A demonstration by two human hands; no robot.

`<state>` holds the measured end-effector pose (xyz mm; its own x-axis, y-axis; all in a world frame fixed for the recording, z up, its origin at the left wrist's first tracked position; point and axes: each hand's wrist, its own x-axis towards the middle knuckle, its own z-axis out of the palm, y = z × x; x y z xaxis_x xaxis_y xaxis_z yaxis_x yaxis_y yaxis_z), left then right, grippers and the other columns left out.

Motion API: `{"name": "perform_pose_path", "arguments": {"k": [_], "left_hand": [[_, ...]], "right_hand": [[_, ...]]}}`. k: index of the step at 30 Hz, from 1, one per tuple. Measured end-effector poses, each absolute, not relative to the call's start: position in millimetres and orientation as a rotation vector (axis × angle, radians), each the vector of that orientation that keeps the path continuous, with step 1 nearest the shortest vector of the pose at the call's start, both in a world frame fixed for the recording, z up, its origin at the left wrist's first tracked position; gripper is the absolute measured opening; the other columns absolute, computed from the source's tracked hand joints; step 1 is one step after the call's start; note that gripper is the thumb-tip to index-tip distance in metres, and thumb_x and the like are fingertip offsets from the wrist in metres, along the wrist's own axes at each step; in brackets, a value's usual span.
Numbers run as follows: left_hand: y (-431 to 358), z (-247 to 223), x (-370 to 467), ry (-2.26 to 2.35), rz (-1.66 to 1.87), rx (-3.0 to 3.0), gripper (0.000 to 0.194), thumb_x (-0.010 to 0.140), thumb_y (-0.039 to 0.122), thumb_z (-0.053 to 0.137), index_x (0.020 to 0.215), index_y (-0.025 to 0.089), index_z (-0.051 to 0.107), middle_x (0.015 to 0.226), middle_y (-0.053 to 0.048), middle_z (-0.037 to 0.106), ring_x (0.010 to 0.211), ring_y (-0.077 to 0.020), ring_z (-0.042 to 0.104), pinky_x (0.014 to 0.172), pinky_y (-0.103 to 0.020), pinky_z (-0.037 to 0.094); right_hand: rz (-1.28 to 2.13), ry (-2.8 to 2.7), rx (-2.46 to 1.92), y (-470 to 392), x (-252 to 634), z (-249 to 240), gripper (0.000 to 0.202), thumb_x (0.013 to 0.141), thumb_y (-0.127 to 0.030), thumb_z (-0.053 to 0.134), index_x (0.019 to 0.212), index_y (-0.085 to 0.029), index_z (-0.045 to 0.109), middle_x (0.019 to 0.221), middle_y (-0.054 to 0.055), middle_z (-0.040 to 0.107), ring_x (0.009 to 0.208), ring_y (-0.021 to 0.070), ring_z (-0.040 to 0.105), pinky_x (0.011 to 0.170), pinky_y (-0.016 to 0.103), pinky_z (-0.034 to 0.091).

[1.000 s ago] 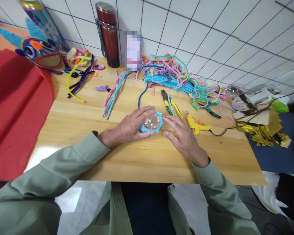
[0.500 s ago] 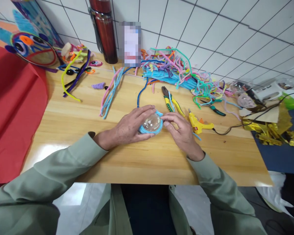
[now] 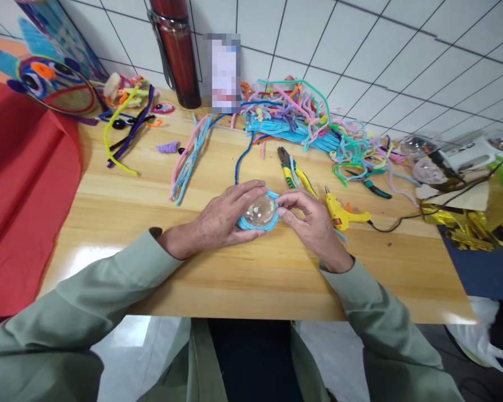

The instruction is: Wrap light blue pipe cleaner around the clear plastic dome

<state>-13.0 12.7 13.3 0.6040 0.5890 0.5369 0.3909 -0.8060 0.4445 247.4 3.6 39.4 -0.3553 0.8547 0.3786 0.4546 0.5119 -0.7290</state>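
Observation:
A clear plastic ball (image 3: 260,211) sits low over the table, ringed by light blue pipe cleaner (image 3: 257,228). My left hand (image 3: 220,215) curves round its left side, thumb in front and fingers over the far edge. On the other side my right hand (image 3: 308,220) pinches the blue pipe cleaner at the ring's right edge between thumb and forefinger. The fingertips there partly hide the strand. Just right of that hand lies a yellow glue gun (image 3: 344,215), and behind it yellow-and-green pliers (image 3: 291,167).
A tangled heap of pipe cleaners (image 3: 295,125) lies along the wall. A red thermos (image 3: 178,61) and a blurred phone (image 3: 224,75) stand at the back. Red cloth (image 3: 25,195) covers the left side; the glue gun's black cord (image 3: 398,223) runs right, past gold foil (image 3: 469,234).
The view has shifted slightly. Both hands keep nearly the same grip on the ball and its blue ring, with only a slight shift of the right fingers.

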Motion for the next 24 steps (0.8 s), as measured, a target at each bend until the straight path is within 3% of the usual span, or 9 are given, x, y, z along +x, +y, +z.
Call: {"name": "perform_pose_path", "arguments": {"k": [9, 24], "left_hand": [[11, 18, -13, 0.790, 0.975, 2.574, 0.078, 0.101, 0.048, 0.071, 0.165, 0.020, 0.036, 0.161, -0.025, 0.054, 0.150, -0.0379, 0.058, 0.120, -0.055, 0.056], [13, 13, -12, 0.790, 1.003, 2.578, 0.080, 0.099, 0.048, 0.074, 0.165, 0.021, 0.036, 0.162, -0.025, 0.053, 0.153, -0.0383, 0.055, 0.122, -0.056, 0.054]], "right_hand": [[0.647, -2.001, -1.053, 2, 247, 41, 0.008, 0.102, -0.025, 0.072, 0.110, -0.026, 0.073, 0.106, 0.003, 0.075, 0.089, 0.0176, 0.070, 0.086, 0.035, 0.061], [0.590, -1.992, -1.039, 0, 245, 31, 0.013, 0.105, -0.035, 0.070, 0.115, -0.028, 0.074, 0.107, 0.004, 0.077, 0.090, 0.0191, 0.072, 0.086, 0.037, 0.062]]}}
